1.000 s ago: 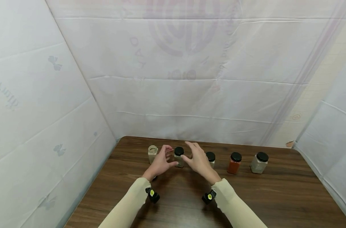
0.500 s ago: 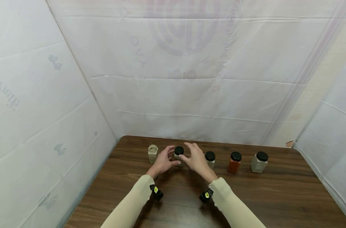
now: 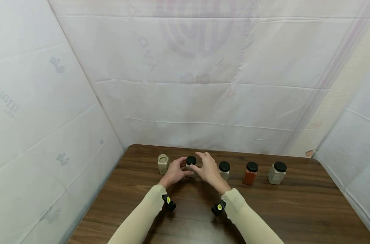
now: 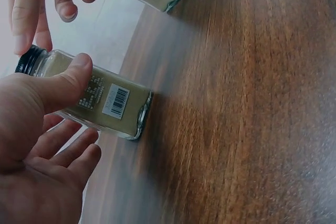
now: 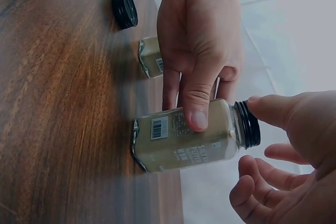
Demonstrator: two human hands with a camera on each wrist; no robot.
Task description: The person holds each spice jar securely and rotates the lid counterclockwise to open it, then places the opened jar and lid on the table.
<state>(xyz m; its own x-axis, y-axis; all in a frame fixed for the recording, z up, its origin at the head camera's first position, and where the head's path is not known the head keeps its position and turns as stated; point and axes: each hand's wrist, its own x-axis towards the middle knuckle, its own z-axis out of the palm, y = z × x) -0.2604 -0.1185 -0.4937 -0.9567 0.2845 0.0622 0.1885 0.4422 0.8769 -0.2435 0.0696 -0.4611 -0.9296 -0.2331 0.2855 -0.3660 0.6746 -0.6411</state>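
Observation:
A spice jar of greenish-tan powder (image 5: pixel 184 148) with a black screw lid (image 5: pixel 249 124) stands upright on the table between my hands. My left hand (image 3: pixel 175 172) holds the jar by its body, thumb across the labelled front and fingers behind, as the left wrist view shows. At the lid is my right hand (image 3: pixel 210 170); its thumb appears to touch the lid's edge, while its other fingers are spread apart from it. To the left stands an open jar of pale powder (image 3: pixel 163 165). A loose black lid (image 5: pixel 125 9) lies near that jar in the right wrist view.
Right of my hands, in a row, stand a lidded pale jar (image 3: pixel 224 170), a lidded jar of red-orange powder (image 3: pixel 250 173) and another lidded pale jar (image 3: pixel 276 173). A white sheet wall (image 3: pixel 185 112) rises behind the brown wooden table (image 3: pixel 294 210).
My left hand has moved right, up to the middle jar, and now holds it. My right hand has shifted slightly left toward its lid. The jars have not moved.

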